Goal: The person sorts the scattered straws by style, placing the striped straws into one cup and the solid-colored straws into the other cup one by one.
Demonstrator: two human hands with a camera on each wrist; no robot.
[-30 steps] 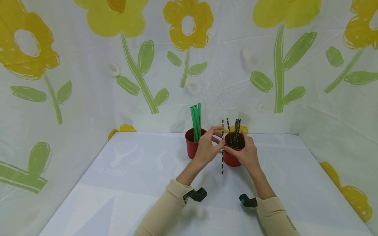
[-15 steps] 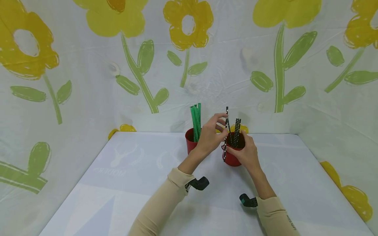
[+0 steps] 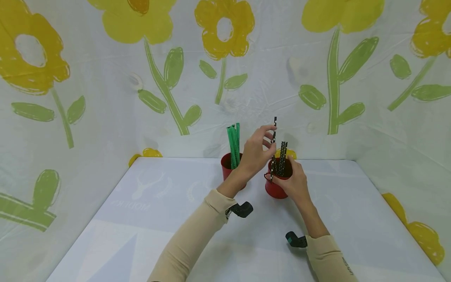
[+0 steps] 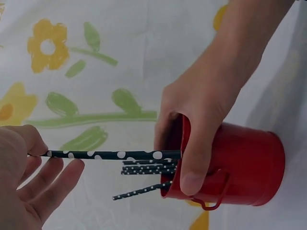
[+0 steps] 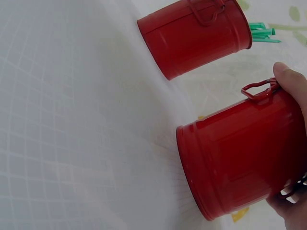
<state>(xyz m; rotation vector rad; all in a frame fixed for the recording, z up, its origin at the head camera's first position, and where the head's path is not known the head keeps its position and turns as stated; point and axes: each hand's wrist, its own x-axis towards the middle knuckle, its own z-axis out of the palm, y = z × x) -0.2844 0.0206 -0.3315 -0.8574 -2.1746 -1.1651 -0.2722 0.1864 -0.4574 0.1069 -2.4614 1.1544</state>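
My left hand (image 3: 258, 152) pinches a black straw with white dots (image 4: 108, 155) between thumb and fingers, near its upper part. The straw stands almost upright over the right-hand red bucket (image 3: 276, 191). In the left wrist view its lower end meets the bucket's rim; I cannot tell whether it is inside. My right hand (image 3: 295, 182) grips that bucket around its rim, thumb on the near side. Several black dotted straws (image 4: 148, 168) stand in the bucket, one leaning apart from the others. The right wrist view shows the bucket's wall (image 5: 244, 153) and wire handle.
Another red bucket (image 3: 227, 174), holding several green straws (image 3: 233, 147), stands just left, partly behind my left forearm. Both buckets are on a pale table (image 3: 158, 196) near its back edge. A flower-printed curtain (image 3: 264, 78) hangs behind.
My left hand has risen and moved right with the dotted straw, from beside the bucket to over its mouth. The right hand keeps its grip on the bucket.
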